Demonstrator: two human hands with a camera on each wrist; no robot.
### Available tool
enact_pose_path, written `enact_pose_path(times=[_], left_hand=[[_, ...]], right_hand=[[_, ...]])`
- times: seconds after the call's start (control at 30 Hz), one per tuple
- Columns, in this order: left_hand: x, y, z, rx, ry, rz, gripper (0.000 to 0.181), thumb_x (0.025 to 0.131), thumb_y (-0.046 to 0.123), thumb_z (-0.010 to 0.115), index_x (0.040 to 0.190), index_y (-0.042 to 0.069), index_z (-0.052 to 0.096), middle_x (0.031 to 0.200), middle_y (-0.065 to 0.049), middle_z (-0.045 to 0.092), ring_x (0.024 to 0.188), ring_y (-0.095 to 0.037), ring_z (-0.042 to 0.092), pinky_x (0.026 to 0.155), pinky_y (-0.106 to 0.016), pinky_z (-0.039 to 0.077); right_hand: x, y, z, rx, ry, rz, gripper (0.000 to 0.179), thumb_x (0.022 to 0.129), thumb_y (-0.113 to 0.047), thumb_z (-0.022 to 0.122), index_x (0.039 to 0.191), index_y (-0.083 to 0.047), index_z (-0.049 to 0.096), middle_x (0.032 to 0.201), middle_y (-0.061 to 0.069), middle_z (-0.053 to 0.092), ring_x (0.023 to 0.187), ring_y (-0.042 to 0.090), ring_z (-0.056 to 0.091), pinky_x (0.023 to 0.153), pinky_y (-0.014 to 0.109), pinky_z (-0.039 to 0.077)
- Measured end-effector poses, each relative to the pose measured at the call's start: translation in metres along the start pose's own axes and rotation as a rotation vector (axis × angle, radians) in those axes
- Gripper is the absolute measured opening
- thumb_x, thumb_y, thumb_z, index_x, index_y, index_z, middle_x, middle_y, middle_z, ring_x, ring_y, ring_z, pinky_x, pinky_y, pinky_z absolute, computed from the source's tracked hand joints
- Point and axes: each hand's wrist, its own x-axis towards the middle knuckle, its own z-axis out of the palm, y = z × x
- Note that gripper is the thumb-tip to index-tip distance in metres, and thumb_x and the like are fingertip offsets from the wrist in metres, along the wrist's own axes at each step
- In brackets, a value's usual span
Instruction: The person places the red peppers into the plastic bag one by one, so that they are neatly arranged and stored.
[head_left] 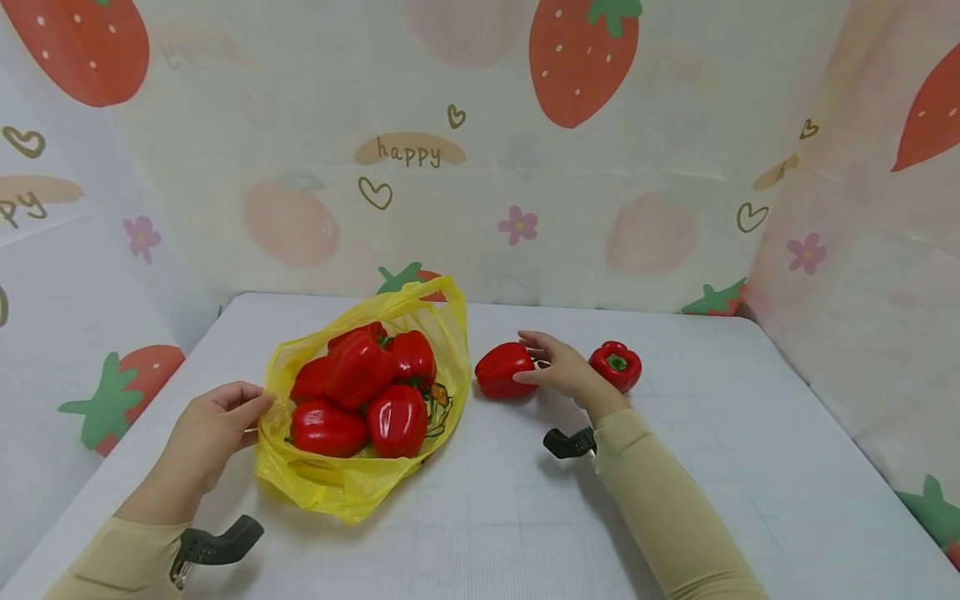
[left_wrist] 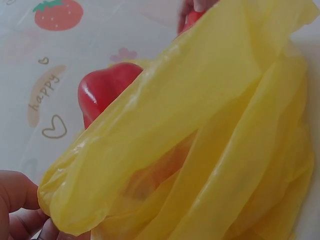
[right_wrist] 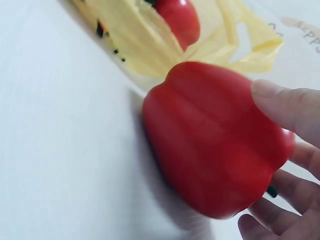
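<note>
My left hand point(head_left: 213, 429) pinches the left rim of a yellow plastic bag point(head_left: 341, 487), its fingertips at the edge in the left wrist view. Inside the bag lie several red bell peppers point(head_left: 356, 371), heaped together. To the right of the bag, a red bell pepper point(head_left: 501, 371) lies on its side on the table. Around that pepper's stem end, my right hand point(head_left: 566, 367) is spread, thumb touching its side. In the right wrist view, the fingers point(right_wrist: 295, 192) stand spread near the green stem, not closed round the pepper point(right_wrist: 215, 140).
Another red bell pepper point(head_left: 617, 367) rests beyond the right wrist, stem facing forward. White cloth covers the table point(head_left: 480, 533). Strawberry-printed sheets point(head_left: 570, 183) hang behind it and along both sides. Each wrist carries a black camera mount point(head_left: 221, 546).
</note>
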Motion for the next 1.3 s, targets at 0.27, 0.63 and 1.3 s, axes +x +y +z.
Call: enact_pose_path(times=[0.27,0.63,1.3], left_hand=[[0.001,-0.002,0.000,-0.006,-0.005,0.000,0.048,0.092,0.045,0.047,0.116,0.003,0.051,0.114,-0.015,0.052,0.100,-0.026,0.049,0.075,-0.024,0.053],[0.002,-0.004,0.000,-0.015,0.000,-0.003,0.050,0.091,0.047,0.048,0.115,0.003,0.052,0.112,-0.015,0.052,0.098,-0.025,0.049,0.076,-0.025,0.053],[-0.001,-0.001,0.001,-0.006,-0.003,-0.004,0.048,0.092,0.044,0.046,0.117,0.003,0.051,0.116,-0.016,0.051,0.100,-0.026,0.049,0.075,-0.024,0.053]], right_hand=[[-0.001,0.012,0.004,-0.031,0.004,0.021,0.070,0.073,-0.025,0.077,0.134,-0.025,0.042,0.132,0.003,0.047,0.124,0.025,0.041,0.099,0.045,0.038],[-0.004,0.016,0.010,-0.053,0.044,0.027,0.069,0.072,-0.028,0.078,0.131,-0.021,0.043,0.129,0.003,0.048,0.117,0.024,0.048,0.095,0.043,0.043],[-0.008,0.015,0.009,0.014,0.091,0.033,0.070,0.068,-0.029,0.080,0.128,-0.021,0.044,0.125,0.002,0.050,0.114,0.023,0.049,0.091,0.041,0.046]])
